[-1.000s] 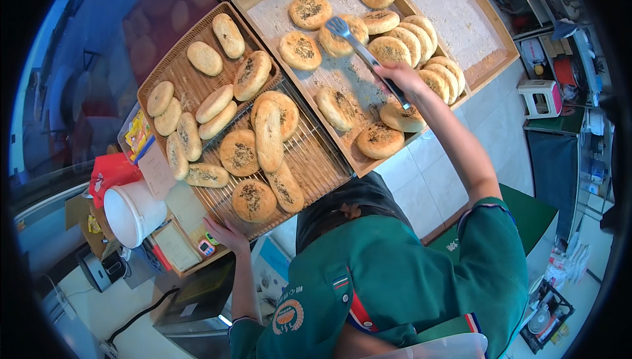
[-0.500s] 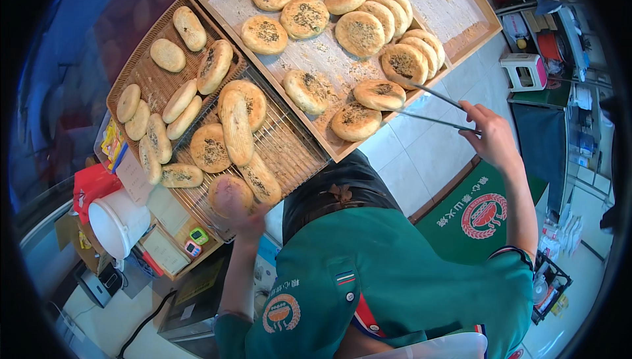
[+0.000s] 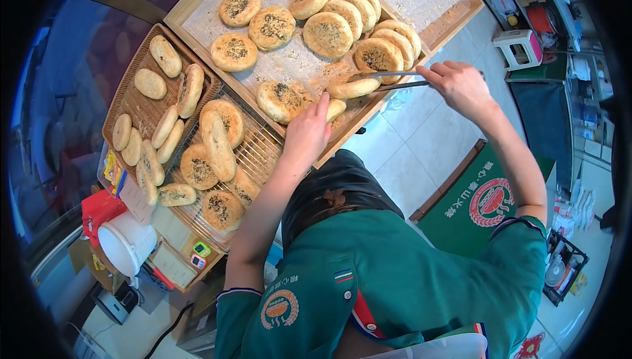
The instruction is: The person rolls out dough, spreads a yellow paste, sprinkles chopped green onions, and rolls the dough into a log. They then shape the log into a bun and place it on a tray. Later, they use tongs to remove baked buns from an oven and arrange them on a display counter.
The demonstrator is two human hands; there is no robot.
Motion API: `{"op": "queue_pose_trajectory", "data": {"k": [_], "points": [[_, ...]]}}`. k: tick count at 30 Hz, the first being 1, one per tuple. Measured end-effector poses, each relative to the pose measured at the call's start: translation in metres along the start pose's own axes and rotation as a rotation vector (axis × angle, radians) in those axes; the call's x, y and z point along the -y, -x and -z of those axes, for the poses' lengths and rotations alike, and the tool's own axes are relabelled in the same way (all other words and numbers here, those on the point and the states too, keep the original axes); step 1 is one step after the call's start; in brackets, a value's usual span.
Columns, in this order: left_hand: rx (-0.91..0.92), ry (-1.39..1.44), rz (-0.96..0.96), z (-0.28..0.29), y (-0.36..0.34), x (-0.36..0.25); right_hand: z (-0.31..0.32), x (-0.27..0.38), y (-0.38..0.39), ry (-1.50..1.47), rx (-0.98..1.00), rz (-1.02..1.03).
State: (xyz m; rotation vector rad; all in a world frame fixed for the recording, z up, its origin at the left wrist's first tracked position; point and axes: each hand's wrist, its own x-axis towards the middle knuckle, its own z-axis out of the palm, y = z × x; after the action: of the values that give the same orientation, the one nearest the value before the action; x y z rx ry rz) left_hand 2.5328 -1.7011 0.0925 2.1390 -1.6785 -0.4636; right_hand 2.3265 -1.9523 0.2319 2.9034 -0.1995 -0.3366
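My right hand is closed around long thin metal tongs, their tips reaching left over the tray's near edge. The tips lie against a round flat bread, whose side faces me. Just left and below, my left hand reaches into the wooden tray. Its fingers rest on another round bread, partly covered by the hand. A seeded bread lies beside those fingers. Leaning rows of round breads stand beyond the tongs.
Left of the tray, a wire rack holds several round and oblong breads. Farther left, a wicker basket has oblong breads in it. A white bucket and small timers sit below them. A white stool is at right.
My left hand has moved from a bread on the rack to one in the tray, leaving the rack bread there. My right hand has brought the tongs left; the bread at their tips now tilts.
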Motion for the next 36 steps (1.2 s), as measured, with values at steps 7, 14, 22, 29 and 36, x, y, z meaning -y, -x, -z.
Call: {"op": "queue_pose_trajectory", "data": {"k": [7,14,22,29,36], "points": [[-0.289,0.536,0.503,0.004,-0.015,-0.014,0.028,-0.067,-0.018,0.617,-0.346,0.455],[-0.333,0.57,0.387,-0.021,-0.068,-0.057,0.009,-0.096,0.0,0.656,-0.38,0.407],[-0.289,0.61,0.165,-0.046,-0.075,-0.064,-0.005,-0.078,0.063,-0.011,-0.426,-0.142],[-0.495,0.046,0.246,-0.001,-0.016,0.017,-0.028,0.002,-0.006,-1.27,-0.034,-0.508],[-0.465,-0.559,0.506,0.096,-0.07,0.132,-0.01,0.017,-0.07,-1.342,0.075,-0.425]]}}
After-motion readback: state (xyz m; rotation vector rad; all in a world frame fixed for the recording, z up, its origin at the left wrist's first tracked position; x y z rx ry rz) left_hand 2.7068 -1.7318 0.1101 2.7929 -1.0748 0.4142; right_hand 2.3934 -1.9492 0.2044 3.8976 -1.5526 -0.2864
